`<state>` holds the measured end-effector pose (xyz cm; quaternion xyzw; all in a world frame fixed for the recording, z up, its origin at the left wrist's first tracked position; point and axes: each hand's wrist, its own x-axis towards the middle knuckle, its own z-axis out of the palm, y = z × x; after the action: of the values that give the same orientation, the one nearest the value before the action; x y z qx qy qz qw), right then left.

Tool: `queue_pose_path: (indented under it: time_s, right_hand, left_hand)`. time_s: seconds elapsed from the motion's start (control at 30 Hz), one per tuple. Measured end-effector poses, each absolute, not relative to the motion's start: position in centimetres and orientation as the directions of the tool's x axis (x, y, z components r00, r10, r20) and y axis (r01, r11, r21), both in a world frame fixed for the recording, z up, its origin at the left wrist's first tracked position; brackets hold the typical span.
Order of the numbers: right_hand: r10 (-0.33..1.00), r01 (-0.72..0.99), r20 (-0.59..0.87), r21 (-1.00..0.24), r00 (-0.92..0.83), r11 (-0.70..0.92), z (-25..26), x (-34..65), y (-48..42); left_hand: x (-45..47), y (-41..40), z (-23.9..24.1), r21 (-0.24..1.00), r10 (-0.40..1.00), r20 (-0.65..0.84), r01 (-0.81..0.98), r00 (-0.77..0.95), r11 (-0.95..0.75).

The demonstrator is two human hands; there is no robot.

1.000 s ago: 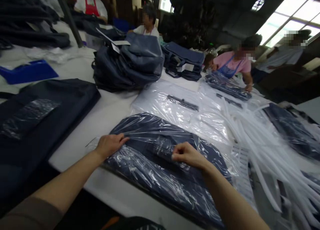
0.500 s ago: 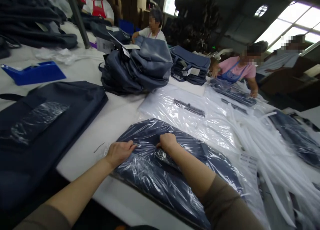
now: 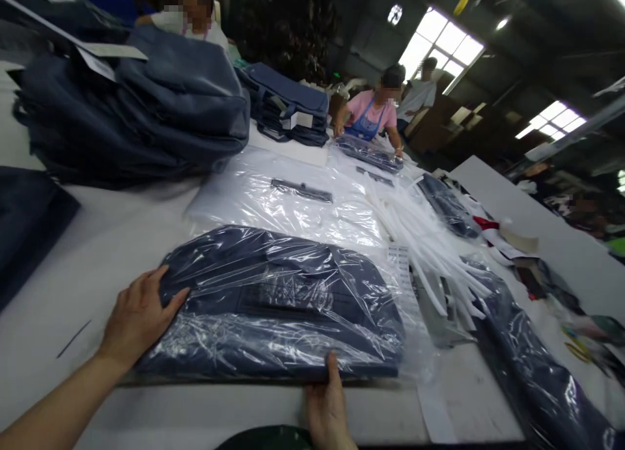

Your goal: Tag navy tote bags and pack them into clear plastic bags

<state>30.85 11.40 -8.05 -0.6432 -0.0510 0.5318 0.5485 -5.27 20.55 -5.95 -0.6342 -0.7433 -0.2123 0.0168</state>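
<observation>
A flat navy bag wrapped in clear plastic (image 3: pixel 278 303) lies on the white table (image 3: pixel 97 241) in front of me. My left hand (image 3: pixel 139 316) grips its left end, fingers curled over the edge. My right hand (image 3: pixel 328 401) holds the near edge from below, thumb on top of the plastic. A stack of empty clear plastic bags (image 3: pixel 288 202) lies just behind the wrapped bag.
A pile of navy bags (image 3: pixel 131 105) sits at the back left, another pile (image 3: pixel 288 105) behind it. White plastic strips (image 3: pixel 424 241) fan out to the right. More wrapped bags (image 3: pixel 527 359) lie at the right. A person in pink (image 3: pixel 374 111) works at the far end.
Both hands left the top of the wrapped bag: the left went to its left end, the right to its near edge. The view swung right and closer.
</observation>
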Motion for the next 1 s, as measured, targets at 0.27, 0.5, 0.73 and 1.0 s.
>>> queue_pose_path:
  time_s: [0.27, 0.5, 0.73, 1.0]
  right_hand:
    - [0.64, -0.473, -0.402, -0.878, 0.655, -0.066, 1.3, 32.4, 21.9]
    - [0.669, 0.191, 0.412, -0.905, 0.619, 0.381, 24.4, 39.1, 26.9]
    - [0.589, 0.947, 0.808, -0.178, -0.014, 0.267, 31.7, 33.6, 25.1]
    - [0.726, 0.735, 0.117, 0.122, -0.677, 0.667, 10.0, 23.2, 20.4]
  left_hand:
    - [-0.6, 19.0, -6.4, 0.59, 0.835, 0.214, 0.748, -0.507, 0.304]
    - [11.9, 20.8, -4.4, 0.967, 0.902, -0.229, 0.022, -0.367, 0.255]
    - [10.2, 23.8, 6.9, 0.81, 0.968, -0.236, -0.568, -0.088, 0.146]
    - [-1.2, 21.6, 5.4, 0.93, 0.954, -0.091, -0.367, -0.286, -0.021]
